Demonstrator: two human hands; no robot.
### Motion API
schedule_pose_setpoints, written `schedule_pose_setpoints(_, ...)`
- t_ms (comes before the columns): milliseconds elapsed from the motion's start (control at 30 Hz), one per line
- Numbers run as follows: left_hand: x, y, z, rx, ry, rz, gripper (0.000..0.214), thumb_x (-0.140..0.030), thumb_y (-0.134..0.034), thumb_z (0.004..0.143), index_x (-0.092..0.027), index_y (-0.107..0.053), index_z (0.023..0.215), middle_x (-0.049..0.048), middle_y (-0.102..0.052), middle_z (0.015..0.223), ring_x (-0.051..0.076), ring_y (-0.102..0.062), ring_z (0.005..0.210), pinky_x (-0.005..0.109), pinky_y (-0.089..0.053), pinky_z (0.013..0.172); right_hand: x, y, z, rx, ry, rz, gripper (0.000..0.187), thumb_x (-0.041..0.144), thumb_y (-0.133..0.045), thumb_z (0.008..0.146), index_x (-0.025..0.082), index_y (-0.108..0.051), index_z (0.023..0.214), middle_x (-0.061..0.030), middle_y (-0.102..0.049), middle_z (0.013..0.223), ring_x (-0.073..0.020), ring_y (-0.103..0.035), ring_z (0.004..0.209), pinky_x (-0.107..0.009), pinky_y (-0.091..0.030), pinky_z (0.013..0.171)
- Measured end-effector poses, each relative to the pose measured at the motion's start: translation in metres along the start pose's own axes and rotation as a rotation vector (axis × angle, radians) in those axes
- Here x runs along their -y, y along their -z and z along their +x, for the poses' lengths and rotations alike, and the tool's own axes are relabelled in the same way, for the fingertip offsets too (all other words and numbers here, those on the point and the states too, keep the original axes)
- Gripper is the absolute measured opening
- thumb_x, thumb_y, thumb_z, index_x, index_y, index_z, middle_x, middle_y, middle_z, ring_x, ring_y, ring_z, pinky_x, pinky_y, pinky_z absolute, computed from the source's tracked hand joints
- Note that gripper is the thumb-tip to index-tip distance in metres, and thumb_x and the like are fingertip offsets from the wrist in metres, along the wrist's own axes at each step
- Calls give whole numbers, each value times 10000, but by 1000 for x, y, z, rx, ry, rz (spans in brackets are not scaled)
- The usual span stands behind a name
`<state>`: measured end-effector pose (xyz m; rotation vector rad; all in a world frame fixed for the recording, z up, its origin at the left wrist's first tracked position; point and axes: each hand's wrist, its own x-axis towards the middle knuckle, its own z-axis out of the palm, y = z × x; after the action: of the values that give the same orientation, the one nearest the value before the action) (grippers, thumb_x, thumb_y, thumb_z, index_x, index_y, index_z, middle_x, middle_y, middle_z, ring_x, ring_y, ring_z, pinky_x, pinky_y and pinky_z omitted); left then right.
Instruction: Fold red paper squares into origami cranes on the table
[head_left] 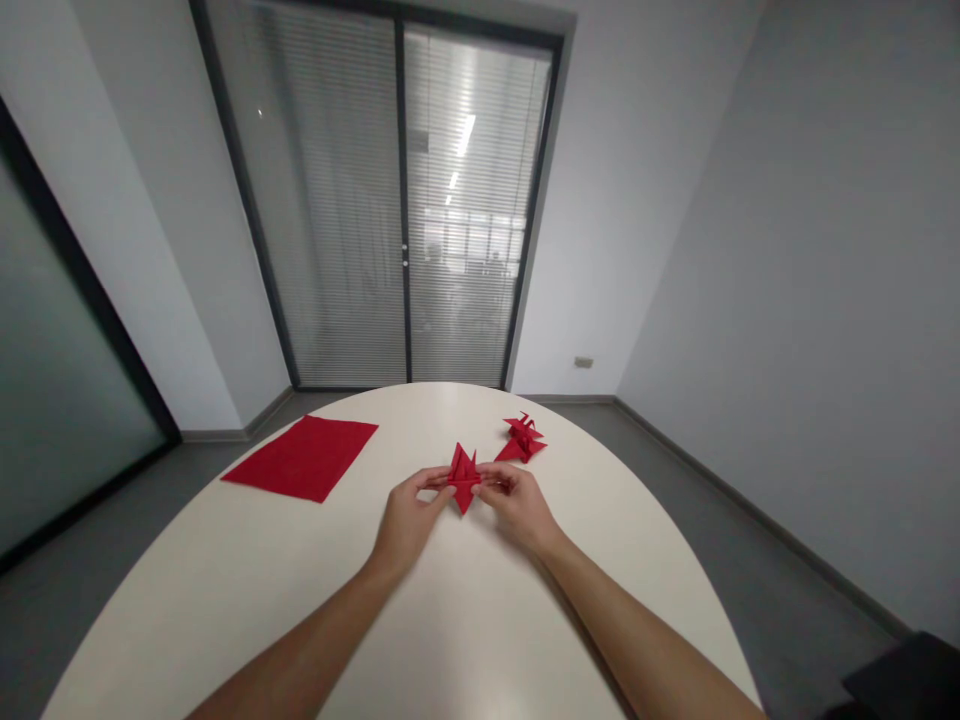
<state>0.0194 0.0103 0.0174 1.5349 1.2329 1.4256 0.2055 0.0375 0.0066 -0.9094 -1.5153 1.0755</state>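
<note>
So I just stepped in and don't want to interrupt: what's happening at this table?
A person is handling a folded red paper piece with both bare hands. The left hand pinches its left side and the right hand pinches its right side, over the middle of the white table. A second folded red figure lies just beyond the right hand. A flat red sheet lies off to the left, with no hand on it.
</note>
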Motion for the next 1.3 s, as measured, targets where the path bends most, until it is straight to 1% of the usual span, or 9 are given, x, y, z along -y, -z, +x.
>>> schedule_pose_setpoints(167,-3,2,-2,-40,-38,75,214,-286,-675,791,-197,-747,972,64,-769,952,221,-703,877,270,-535,628,2,0,-1,-24,29,-92,265,315,-764,759,176,-750,984,-70,-761,907,-215,-683,817,-358,-521,801)
schedule_pose_setpoints(333,-2,3,-2,-48,-145,130,144,-287,-658,813,-203,-740,896,49,-737,893,203,-684,836,251,-510,600,7,0,-3,-32,76,-182,178,332,-745,784,185,-747,884,-54,-723,865,-196,-666,790,-318,-511,745)
schedule_pose_setpoints(467,2,2,-1,-55,-204,130,136,-318,-655,832,-204,-725,857,51,-709,908,202,-668,875,235,-501,590,15,-1,-4,-29,119,-233,173,363,-715,814,200,-730,869,-59,-699,932,-196,-656,841,-309,-505,736)
schedule_pose_setpoints(567,2,1,-2,-43,-162,98,139,-314,-649,831,-203,-719,875,50,-720,929,205,-673,892,235,-505,599,19,-3,-6,-15,103,-253,164,352,-695,831,202,-721,892,-59,-715,926,-205,-653,857,-330,-495,772)
schedule_pose_setpoints(767,-4,-1,-2,-16,-35,80,163,-329,-646,787,-186,-711,832,50,-739,840,214,-678,810,253,-505,589,18,-2,-7,1,95,-267,192,374,-703,836,204,-732,919,-53,-724,917,-209,-645,858,-328,-480,781)
schedule_pose_setpoints(900,-5,-3,-3,22,-35,84,166,-336,-635,773,-187,-694,815,43,-738,817,210,-675,790,267,-501,627,19,-2,-7,66,153,-283,195,397,-681,871,215,-749,874,-45,-709,873,-195,-624,813,-308,-459,747)
schedule_pose_setpoints(1033,-6,-2,-4,48,-34,108,174,-347,-626,785,-187,-690,808,40,-733,808,206,-663,769,278,-492,654,21,-2,-8,60,176,-304,202,391,-657,894,214,-742,850,-32,-694,832,-184,-606,785,-292,-438,718)
schedule_pose_setpoints(1167,-9,0,-4,82,-47,115,176,-347,-621,792,-186,-692,797,40,-729,795,206,-655,765,283,-488,667,20,-2,-7,55,135,-321,193,387,-680,873,212,-753,840,-34,-706,834,-183,-604,769,-282,-421,681)
schedule_pose_setpoints(1300,-8,-1,-3,57,-30,102,165,-343,-611,794,-191,-674,774,40,-727,783,209,-655,761,294,-496,682,16,-1,-5,44,64,-284,225,427,-703,848,214,-778,855,-44,-724,835,-196,-624,778,-287,-433,680)
